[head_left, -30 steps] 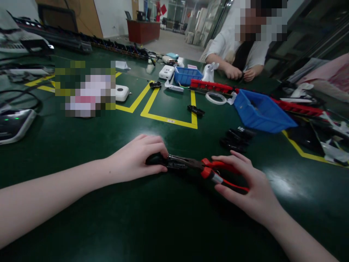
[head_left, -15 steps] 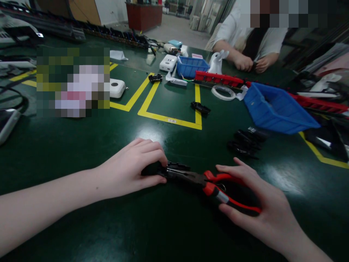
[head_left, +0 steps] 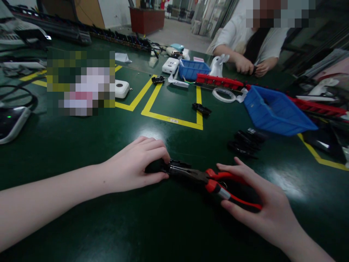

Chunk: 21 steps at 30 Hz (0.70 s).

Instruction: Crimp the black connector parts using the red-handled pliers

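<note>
My left hand (head_left: 136,165) is curled over a small black part (head_left: 154,166) and holds it down on the green table (head_left: 81,145). My right hand (head_left: 261,203) is wrapped round the red handles of a pair of pliers (head_left: 215,183). The dark jaws of the pliers reach left and meet the black part at my left fingertips. Both hands rest low on the table near its front edge.
Several black parts (head_left: 245,142) lie right of centre, next to a blue bin (head_left: 275,111). Another black part (head_left: 201,108) sits on the yellow floor tape (head_left: 171,119). Farther back are a second blue bin (head_left: 194,69), a tape roll (head_left: 224,94), red strips (head_left: 218,80) and a seated person's hands (head_left: 252,67).
Both hands keep their hold on the part and the pliers. The view has shifted slightly; the pliers' handles sit a little closer together than a second ago.
</note>
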Each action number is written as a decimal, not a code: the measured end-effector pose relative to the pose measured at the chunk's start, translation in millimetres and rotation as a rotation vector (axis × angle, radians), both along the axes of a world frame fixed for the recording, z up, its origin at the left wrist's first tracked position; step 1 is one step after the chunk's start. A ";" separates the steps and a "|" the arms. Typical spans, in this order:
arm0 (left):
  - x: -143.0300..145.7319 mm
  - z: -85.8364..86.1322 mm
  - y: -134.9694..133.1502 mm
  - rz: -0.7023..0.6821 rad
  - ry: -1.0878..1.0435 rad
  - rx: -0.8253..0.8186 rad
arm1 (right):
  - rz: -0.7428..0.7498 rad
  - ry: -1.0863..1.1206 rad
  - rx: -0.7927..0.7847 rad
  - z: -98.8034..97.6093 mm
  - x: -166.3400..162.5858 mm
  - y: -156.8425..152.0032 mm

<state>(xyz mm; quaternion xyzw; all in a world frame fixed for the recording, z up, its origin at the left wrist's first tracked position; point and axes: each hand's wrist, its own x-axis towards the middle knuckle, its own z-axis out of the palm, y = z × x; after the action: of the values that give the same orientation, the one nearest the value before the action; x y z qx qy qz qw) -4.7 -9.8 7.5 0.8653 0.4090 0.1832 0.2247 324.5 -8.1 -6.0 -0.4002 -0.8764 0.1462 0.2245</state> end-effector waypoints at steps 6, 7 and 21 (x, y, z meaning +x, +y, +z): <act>-1.1 -0.9 -0.8 -0.003 0.009 0.029 | -0.002 -0.001 -0.005 0.7 -0.6 -0.6; -1.3 -1.0 -0.9 -0.004 0.011 0.036 | -0.006 -0.002 -0.010 0.4 -0.4 -0.8; -2.2 -3.6 -5.4 -0.111 -0.168 0.041 | -0.040 0.018 -0.040 -0.8 -2.0 -2.3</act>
<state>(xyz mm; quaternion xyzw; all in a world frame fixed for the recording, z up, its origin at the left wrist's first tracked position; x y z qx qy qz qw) -7.0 -15.2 3.9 0.8726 0.3365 0.2506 0.2500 322.6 -10.4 -6.8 -0.4206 -0.8631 0.1628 0.2272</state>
